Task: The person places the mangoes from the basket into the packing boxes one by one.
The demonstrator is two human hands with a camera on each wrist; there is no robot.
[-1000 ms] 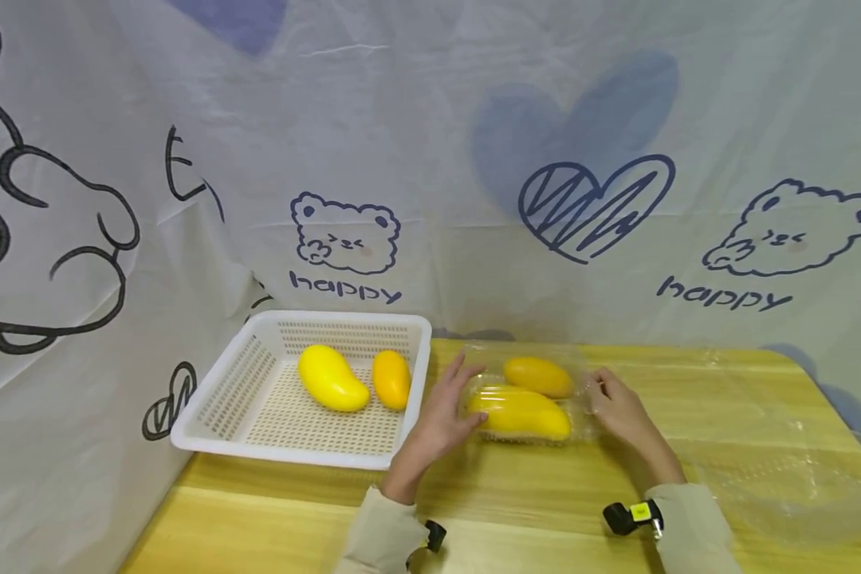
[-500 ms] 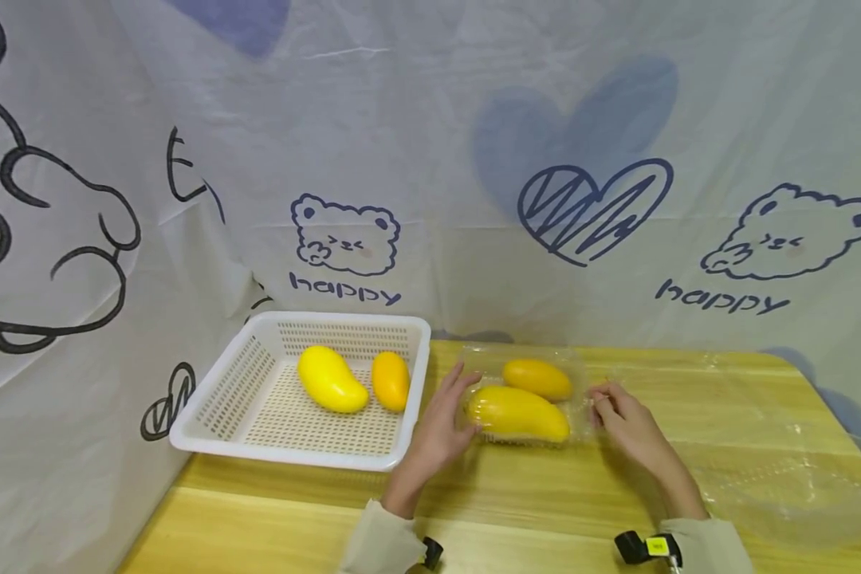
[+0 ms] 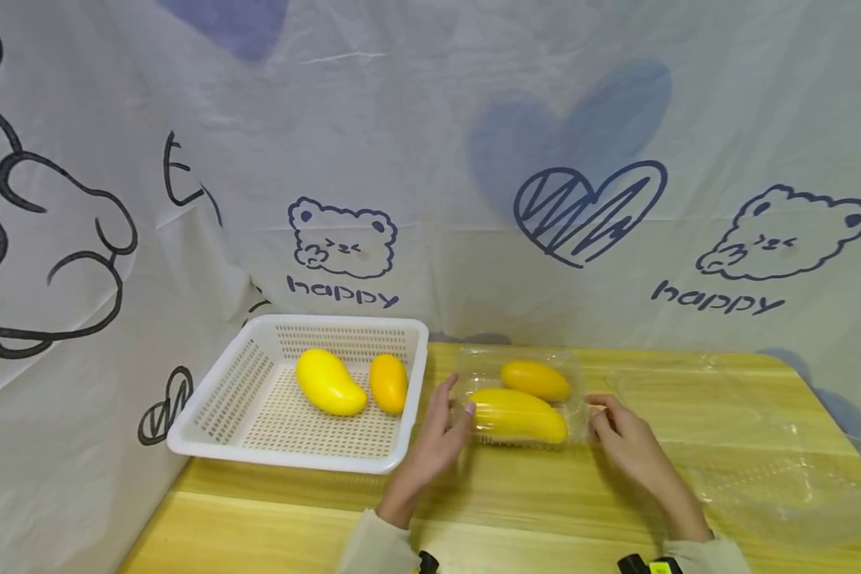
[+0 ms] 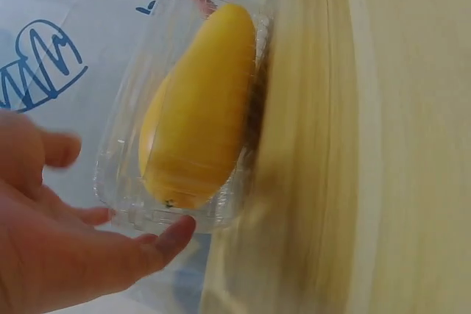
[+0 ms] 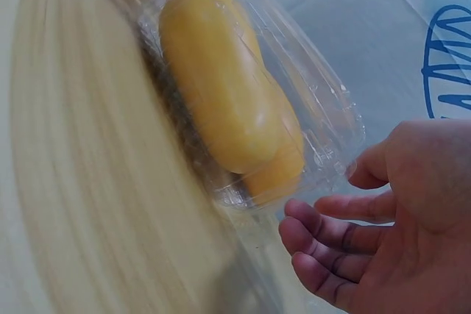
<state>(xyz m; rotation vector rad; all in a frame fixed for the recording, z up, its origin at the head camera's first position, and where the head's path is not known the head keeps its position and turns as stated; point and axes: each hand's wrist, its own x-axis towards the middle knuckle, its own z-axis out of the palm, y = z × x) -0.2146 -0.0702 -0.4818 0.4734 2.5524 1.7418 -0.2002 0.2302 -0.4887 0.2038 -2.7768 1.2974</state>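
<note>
A clear plastic clamshell box (image 3: pixel 520 355) lies on the table with its lid down over two mangoes. The larger yellow mango (image 3: pixel 520 416) is in front, the smaller orange mango (image 3: pixel 536 380) behind it. At the box's left end is my left hand (image 3: pixel 434 438), thumb and fingers spread; in the left wrist view its thumb (image 4: pixel 173 237) is by the box's lower edge. My right hand (image 3: pixel 626 437) is at the right end, fingers loosely bent. In the right wrist view, its thumb (image 5: pixel 368 167) is close to the box corner; contact is hard to tell.
To the left stands a white perforated basket (image 3: pixel 280 458) holding a yellow mango (image 3: pixel 330 383) and an orange mango (image 3: pixel 388 383). More clear plastic packaging (image 3: pixel 789 494) lies on the wooden table (image 3: pixel 531 510) at the right. A printed cloth (image 3: pixel 445 159) hangs behind.
Both hands have drawn slightly down and back along the box's ends, the left thumb coming off the larger mango's end. The box and mangoes have stayed in place.
</note>
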